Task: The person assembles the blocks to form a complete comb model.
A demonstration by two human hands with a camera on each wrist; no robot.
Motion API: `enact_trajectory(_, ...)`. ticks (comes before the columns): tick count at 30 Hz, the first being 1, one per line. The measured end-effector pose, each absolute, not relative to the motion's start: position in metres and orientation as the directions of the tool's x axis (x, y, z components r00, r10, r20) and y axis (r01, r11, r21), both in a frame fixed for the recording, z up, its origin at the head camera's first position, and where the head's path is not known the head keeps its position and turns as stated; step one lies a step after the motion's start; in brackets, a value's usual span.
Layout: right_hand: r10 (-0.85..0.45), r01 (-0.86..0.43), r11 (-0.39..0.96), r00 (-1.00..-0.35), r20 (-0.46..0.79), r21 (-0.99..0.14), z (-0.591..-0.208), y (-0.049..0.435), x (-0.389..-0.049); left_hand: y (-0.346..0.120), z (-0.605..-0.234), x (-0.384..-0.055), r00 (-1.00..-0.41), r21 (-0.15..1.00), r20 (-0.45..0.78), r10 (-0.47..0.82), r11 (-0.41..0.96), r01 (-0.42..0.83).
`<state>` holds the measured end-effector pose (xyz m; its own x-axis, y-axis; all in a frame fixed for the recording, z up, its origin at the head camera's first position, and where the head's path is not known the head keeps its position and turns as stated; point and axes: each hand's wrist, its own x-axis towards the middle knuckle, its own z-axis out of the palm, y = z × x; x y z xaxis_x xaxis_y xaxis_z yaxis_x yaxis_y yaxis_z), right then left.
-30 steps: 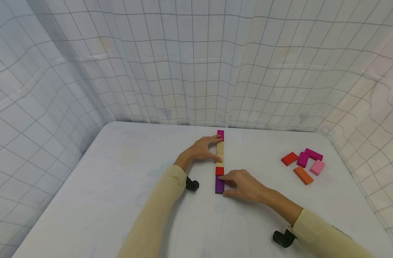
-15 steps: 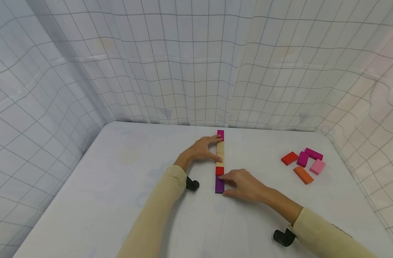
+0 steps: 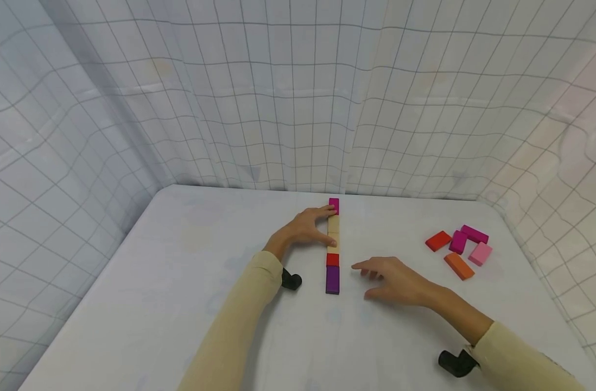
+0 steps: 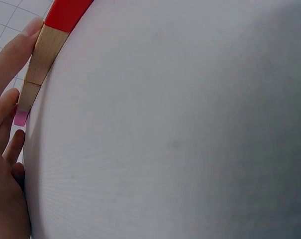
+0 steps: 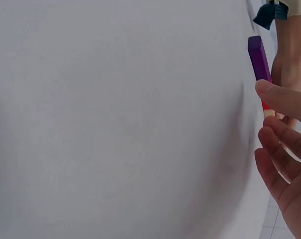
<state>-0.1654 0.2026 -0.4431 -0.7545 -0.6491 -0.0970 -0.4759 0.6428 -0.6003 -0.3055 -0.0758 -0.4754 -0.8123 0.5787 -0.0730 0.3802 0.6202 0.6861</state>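
Note:
A straight row of small blocks lies in the head view: a magenta block (image 3: 334,202) at the far end, two plain wood blocks (image 3: 333,224), a red block (image 3: 333,259) and a purple block (image 3: 333,279) nearest. My left hand (image 3: 305,225) rests along the row's left side, thumb on the nearer wood block and fingertips at the magenta one. In the left wrist view its fingers touch the blocks' sides. My right hand (image 3: 393,279) hovers right of the purple block, apart from it, fingers loosely bent around nothing.
Loose blocks lie at the right of the white table (image 3: 205,347): red (image 3: 438,241), orange (image 3: 459,266), pink (image 3: 480,253) and two magenta (image 3: 458,242). Gridded white curtains (image 3: 298,98) surround the table at the back and sides.
My right hand has let go of the purple block and moved right, away from the row. The left hand and the row stay in place.

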Motion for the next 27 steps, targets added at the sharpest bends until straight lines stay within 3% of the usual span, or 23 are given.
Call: enact_trajectory(27, -0.540, -0.459, 0.698, -0.842, 0.017, -0.551, -0.430, 0.297, -0.158, -0.075, -0.474, -0.303, -0.810, 0.700, -0.077, 0.582, 0.610, 0.372)
